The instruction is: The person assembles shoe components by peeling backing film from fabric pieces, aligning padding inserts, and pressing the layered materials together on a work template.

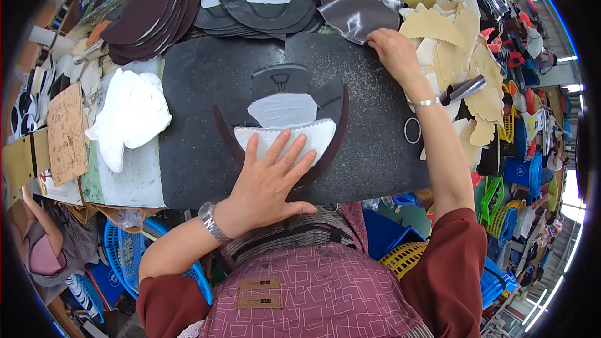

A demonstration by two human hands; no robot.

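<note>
My left hand lies flat with fingers spread. It presses on a white crescent-shaped piece with a zigzag edge. Beneath that piece is a dark grey cut shoe part carrying a white oval patch. A dark brown rim curves out from under both sides. Farther off to the right, my right hand has its bent fingers together at the lower edge of a shiny dark brown leather piece. The fingertips appear to pinch that edge, though the thumb is partly hidden.
Brown pieces and grey pieces with white patches are stacked along the back of the black mat. White pieces lie left, cream scraps right. A ring rests near my right forearm. Another person's arm shows far left.
</note>
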